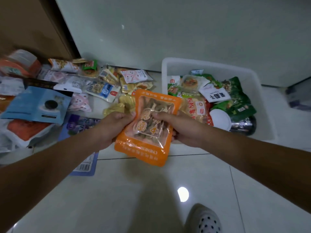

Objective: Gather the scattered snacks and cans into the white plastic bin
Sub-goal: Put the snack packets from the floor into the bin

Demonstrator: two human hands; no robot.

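Note:
An orange snack packet [148, 143] with a clear window is held above the floor, between the pile and the bin. My left hand [112, 126] grips its left edge and my right hand [178, 128] grips its right side. The white plastic bin [262, 105] stands on the floor to the right, just beyond my right hand. It holds several packets, among them green bags [239, 98], a white sachet [215, 95] and a dark can [244, 125]. Scattered snacks [104, 84] lie on the floor to the left, including a blue pouch [37, 105].
A pale wall runs behind the pile and bin, with a brown door at the far left. An orange tub [18, 64] sits at the left edge. A purple packet [80, 125] lies under my left forearm. A dotted slipper [205, 221] shows at the bottom on tiled floor.

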